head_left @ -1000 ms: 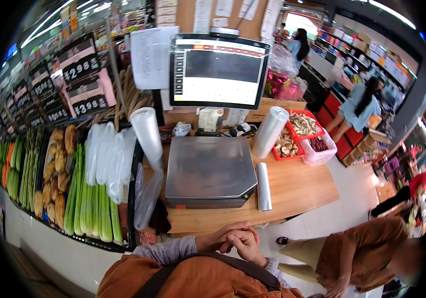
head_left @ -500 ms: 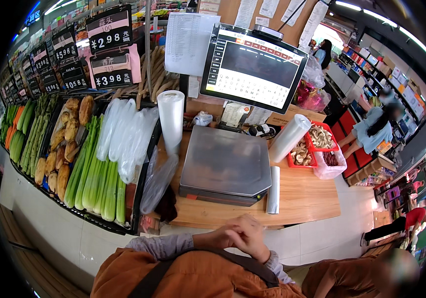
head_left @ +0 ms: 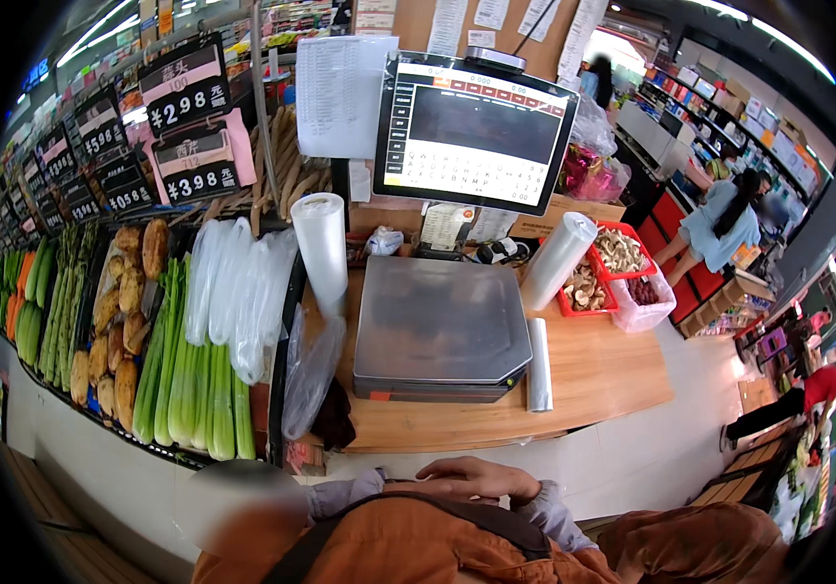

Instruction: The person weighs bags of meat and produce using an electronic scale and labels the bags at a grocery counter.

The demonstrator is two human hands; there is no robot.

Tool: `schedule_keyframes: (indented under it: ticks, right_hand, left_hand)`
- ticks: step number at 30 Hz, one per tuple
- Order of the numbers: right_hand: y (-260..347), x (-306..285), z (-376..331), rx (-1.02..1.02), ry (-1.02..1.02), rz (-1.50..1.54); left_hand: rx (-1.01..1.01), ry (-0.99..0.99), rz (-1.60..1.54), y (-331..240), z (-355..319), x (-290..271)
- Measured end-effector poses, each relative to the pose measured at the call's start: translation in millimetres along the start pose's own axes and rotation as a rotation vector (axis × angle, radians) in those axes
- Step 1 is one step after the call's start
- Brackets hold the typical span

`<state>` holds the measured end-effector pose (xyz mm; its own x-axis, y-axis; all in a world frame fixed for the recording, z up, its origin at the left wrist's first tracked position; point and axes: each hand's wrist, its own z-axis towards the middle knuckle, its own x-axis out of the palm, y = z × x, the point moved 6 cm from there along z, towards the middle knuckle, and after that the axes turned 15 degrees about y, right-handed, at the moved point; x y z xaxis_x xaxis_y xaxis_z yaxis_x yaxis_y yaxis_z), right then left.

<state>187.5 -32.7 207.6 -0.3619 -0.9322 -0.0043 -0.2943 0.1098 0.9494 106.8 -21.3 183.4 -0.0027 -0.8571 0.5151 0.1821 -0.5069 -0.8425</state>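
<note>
Both your hands are drawn in against your chest, one hand (head_left: 471,479) laid flat over the other and holding nothing; which lies on top you cannot tell. Straight ahead across the wooden counter (head_left: 613,375) sits the weighing scale (head_left: 437,326), its long axis running away from you, about equally near either hand.

- We note the scale platter (head_left: 442,316) as brushed metal, smooth, with a dull sheen.
- The counter (head_left: 603,375) reads as pale wood with a matt finish and visible grain.
- We record the bag rolls (head_left: 323,248) as thin translucent plastic, glossy.
- The touchscreen (head_left: 476,131) has a glossy glass face in a dark plastic frame.
- The red baskets (head_left: 598,304) are moulded plastic.
- The orange garment (head_left: 408,545) is matt cloth.
- The hanging sheet (head_left: 340,92) is plain paper.
</note>
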Motion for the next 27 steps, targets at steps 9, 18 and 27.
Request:
schedule_keyframes:
  ticks: [9,18,27]
  right_hand:
    - [-31.5,2.9,10.5,-0.114,-0.136,0.181]
    - [-70.6,9.5,36.6,-0.273,-0.303,0.331]
    - [-34.4,16.9,33.9,-0.340,-0.337,0.552]
  left_hand:
    - [-0.152,-0.058,0.133,-6.7,-11.2,-23.7]
    - [-0.268,0.079,0.291,3.0,7.7,-23.1]
    - [-0.362,0.206,0.461,11.4,6.2,-15.0]
